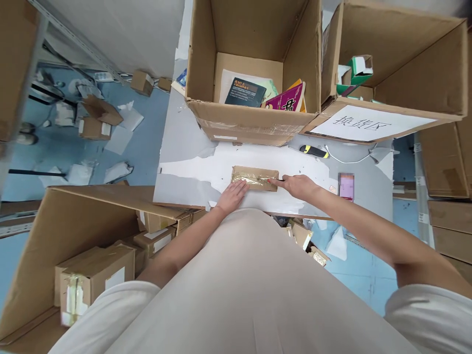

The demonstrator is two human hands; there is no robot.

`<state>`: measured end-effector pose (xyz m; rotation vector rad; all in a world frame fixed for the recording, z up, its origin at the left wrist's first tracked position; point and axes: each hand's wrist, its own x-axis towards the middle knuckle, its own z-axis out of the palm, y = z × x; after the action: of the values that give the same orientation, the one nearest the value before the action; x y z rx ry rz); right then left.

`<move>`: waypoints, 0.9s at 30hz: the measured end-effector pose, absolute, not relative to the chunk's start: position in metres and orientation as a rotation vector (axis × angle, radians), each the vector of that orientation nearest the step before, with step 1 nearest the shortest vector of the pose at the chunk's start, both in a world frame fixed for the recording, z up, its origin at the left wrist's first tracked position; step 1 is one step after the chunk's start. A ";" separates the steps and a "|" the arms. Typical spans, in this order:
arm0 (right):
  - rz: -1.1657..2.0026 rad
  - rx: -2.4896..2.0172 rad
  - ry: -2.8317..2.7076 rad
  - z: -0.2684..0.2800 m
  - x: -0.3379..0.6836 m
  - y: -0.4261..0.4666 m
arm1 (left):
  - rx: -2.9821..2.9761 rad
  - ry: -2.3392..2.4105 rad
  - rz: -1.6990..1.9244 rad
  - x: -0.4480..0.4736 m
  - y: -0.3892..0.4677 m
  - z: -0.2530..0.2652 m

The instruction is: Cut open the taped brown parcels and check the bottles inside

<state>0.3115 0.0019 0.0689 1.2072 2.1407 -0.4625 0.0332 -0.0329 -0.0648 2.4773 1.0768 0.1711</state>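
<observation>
A small flat cardboard box (239, 172), wrapped along its middle with shiny clear tape, lies on the table in front of me. My left hand (233, 194) rests flat on its near left edge, fingers stretched out. From the right, my right hand (298, 186) is closed around a slim dark knife (277, 180) with a bit of red near its front. The knife points left over the taped top; whether its tip is in the tape I cannot make out. Behind the right hand lies a black and yellow utility knife (313, 151).
A tall open carton (254, 120) with books stands behind the box. Beside it is another carton (398, 110) with a handwritten label. A phone (346, 187) and a white cable (348, 161) lie on the right. A large carton of parcels (110, 196) stands at lower left.
</observation>
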 end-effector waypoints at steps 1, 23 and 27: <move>-0.465 1.231 2.124 0.071 0.319 -0.002 | 2.484 1.078 0.161 0.033 -0.033 -0.065; -1.083 2.352 1.987 0.023 0.339 -0.108 | 2.514 1.168 0.149 0.065 0.024 -0.039; -1.045 2.325 1.959 0.020 0.322 -0.108 | 2.513 1.173 0.106 0.068 0.037 -0.043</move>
<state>0.3217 -0.1081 0.0196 2.3245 1.9592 -1.0453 0.0684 0.0370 -0.0435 2.5131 1.1730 0.1065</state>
